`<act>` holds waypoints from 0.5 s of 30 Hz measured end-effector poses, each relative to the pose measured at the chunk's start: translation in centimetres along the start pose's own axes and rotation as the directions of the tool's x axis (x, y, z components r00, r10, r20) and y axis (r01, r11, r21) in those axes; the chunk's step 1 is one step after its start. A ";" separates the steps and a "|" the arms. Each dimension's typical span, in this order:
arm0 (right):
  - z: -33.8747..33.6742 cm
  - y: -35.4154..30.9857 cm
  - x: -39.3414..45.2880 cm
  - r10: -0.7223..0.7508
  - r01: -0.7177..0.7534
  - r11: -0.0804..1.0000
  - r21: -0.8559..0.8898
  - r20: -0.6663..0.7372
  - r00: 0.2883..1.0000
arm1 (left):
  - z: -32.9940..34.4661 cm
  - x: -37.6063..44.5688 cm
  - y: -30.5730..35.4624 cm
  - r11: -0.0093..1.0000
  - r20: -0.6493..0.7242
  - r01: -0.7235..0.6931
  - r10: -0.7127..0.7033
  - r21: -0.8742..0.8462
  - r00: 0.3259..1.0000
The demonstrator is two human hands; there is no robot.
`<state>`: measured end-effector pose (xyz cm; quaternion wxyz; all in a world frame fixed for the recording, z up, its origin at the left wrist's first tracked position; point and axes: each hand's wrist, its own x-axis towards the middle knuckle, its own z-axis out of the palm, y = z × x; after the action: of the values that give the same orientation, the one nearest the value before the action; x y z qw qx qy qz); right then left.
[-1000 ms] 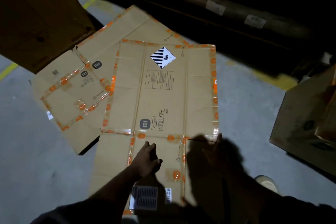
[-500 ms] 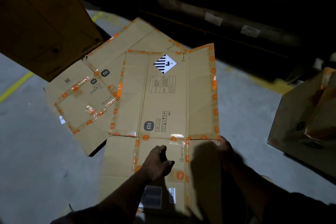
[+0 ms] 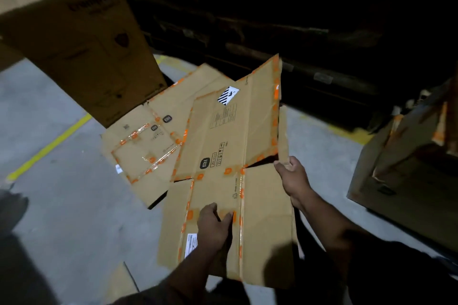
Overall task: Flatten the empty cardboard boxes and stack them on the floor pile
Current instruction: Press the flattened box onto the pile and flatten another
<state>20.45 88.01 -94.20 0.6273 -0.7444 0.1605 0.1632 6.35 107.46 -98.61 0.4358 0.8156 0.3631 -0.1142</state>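
A flattened cardboard box (image 3: 223,146) with orange tape and a striped hazard label is lifted off the floor, tilted up, its far right flap raised. My left hand (image 3: 214,226) grips its near middle panel, thumb on top. My right hand (image 3: 292,177) grips its right edge at the flap slit. Beneath it, to the left, another flattened box (image 3: 146,146) lies on the grey floor (image 3: 69,205).
A tall upright carton (image 3: 74,39) stands at the left rear, touching the floor pile. Another open carton (image 3: 406,168) sits on the right. Yellow floor lines (image 3: 49,146) run at left and back right. Dark racking fills the background. A dark shape lies at the left edge.
The top flattened box has been raised from the pile and tilted, its right side lifting. My right hand moved up along the right edge; the view shifted down and right.
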 end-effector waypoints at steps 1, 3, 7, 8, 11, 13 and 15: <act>0.1 -1.1 -1.1 -0.030 0.030 0.999 0.020 0.007 1.000 | -0.7 -1.1 0.1 0.999 -0.067 0.036 -0.035 0.012 0.997; 0.0 -2.9 -2.7 -0.080 0.080 0.995 0.057 0.002 0.997 | -2.4 -3.1 -0.1 0.988 -0.237 0.149 -0.137 0.033 0.962; -0.5 -5.5 -5.6 -0.149 0.149 0.981 0.127 -0.013 0.989 | -5.4 -5.1 -4.0 0.793 -0.131 0.595 -0.609 -0.130 0.783; -0.6 -6.2 -6.1 -0.155 0.156 0.977 0.148 -0.017 0.988 | -5.7 -5.1 -5.4 0.748 0.024 0.600 -0.620 -0.282 0.784; -0.2 -8.3 -7.3 -0.184 0.187 0.955 0.228 -0.034 0.982 | -5.4 -5.5 -5.8 0.504 0.389 0.543 -0.384 -0.672 0.837; 0.4 -9.4 -7.8 -0.199 0.204 0.940 0.273 -0.047 0.979 | -6.1 -5.6 -3.6 0.280 0.449 0.562 -0.378 -0.778 0.810; 1.0 -10.6 -8.2 -0.216 0.226 0.929 0.294 -0.067 0.974 | -7.5 -5.3 -1.3 0.186 0.410 0.509 -0.395 -0.841 0.822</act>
<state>17.77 90.97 -81.36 0.7446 -0.6564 0.1090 0.0529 0.70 111.25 -92.28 0.7815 0.2674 0.5614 -0.0511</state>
